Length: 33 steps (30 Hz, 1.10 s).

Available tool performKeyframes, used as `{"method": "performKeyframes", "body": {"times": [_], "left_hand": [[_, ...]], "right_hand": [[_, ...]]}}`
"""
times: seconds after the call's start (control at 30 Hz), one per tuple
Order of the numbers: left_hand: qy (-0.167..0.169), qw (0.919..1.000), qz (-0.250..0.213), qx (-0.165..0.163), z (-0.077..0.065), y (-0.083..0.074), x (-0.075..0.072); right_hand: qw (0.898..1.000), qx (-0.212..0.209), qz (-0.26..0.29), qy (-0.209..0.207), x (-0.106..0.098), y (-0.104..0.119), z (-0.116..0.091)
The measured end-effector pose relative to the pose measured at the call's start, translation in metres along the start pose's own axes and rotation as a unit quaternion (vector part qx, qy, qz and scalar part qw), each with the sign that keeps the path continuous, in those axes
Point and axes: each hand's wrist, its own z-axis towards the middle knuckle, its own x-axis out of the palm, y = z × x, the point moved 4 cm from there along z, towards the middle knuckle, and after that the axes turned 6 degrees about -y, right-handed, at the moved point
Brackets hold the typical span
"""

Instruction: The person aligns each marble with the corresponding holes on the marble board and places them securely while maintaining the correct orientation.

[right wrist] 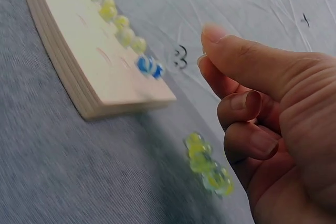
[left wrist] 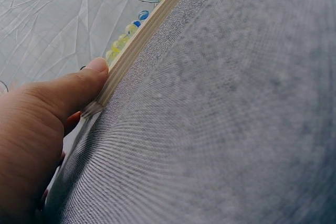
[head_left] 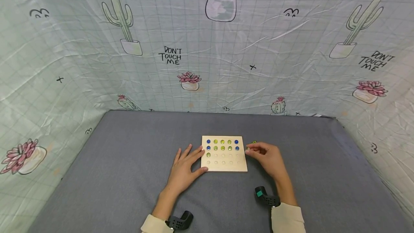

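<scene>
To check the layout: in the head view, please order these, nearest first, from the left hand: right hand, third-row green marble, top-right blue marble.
1. Third-row green marble, left side of wooden board
2. Top-right blue marble, its far corner
3. Right hand, beyond its right edge

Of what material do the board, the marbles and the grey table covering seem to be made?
The board: probably plywood, smooth and pale; its edge shows layered lines. The marbles: likely glass, perhaps clear plastic; shiny and see-through, with coloured swirls. The grey covering: apparently woven fabric, matte; a fine weave shows.
</scene>
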Motion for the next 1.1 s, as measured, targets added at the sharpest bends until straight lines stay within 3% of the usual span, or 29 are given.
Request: {"method": "performKeyframes", "body": {"times": [0.47,1.1], "left_hand": [[0.004,1.0000,0.005,-0.004,0.002,0.000,0.000],[0.006,1.0000,0.000,0.001,0.003,0.002,0.000]], "right_hand": [[0.998,-0.062,0.007,-0.023,0.026,0.020,0.000],[0.995,-0.095,0.009,-0.026,0.049,0.033,-0.003]]}}
